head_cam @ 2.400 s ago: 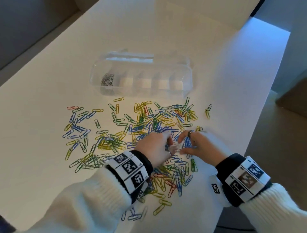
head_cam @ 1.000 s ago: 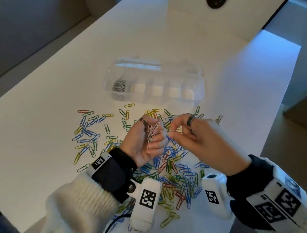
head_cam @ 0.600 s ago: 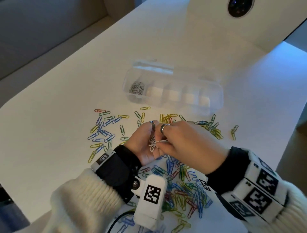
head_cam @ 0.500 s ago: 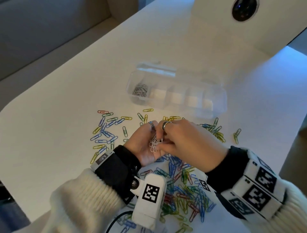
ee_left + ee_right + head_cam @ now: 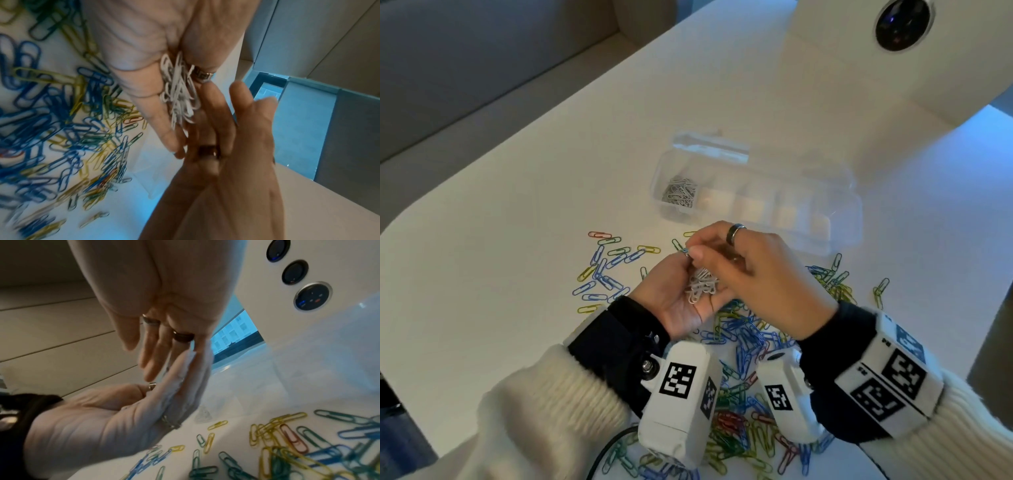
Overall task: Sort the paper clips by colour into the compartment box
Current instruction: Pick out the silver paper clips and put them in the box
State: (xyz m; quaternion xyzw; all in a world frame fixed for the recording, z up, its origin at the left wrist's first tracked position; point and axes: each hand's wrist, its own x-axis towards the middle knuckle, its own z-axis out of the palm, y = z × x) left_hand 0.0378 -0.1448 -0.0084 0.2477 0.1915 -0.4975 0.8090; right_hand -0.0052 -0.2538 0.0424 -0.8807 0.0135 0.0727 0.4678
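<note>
My left hand (image 5: 671, 296) is palm up above the table, fingers fairly straight, with a small bunch of white paper clips (image 5: 700, 286) lying in it. Over that palm reaches my right hand (image 5: 756, 277), its straight fingers touching the bunch. The left wrist view has the white clips (image 5: 179, 94) against my left hand (image 5: 144, 48), with my right hand (image 5: 236, 146) coming in from below. The clear compartment box (image 5: 839, 219) stands just behind both hands. Its leftmost compartment holds white clips (image 5: 679, 195). Mixed coloured clips (image 5: 743, 342) lie scattered under and around my hands.
A white panel with a dark round lens (image 5: 900, 24) rises at the back right, close behind the box. The table's rounded left edge (image 5: 400, 226) and right edge (image 5: 993, 308) are near. More loose clips (image 5: 606, 270) spread to the left.
Both hands lifted off the pile. My right hand brought a white clip to the left one, which went from curled round the bunch to lying flatter. The view shifted left.
</note>
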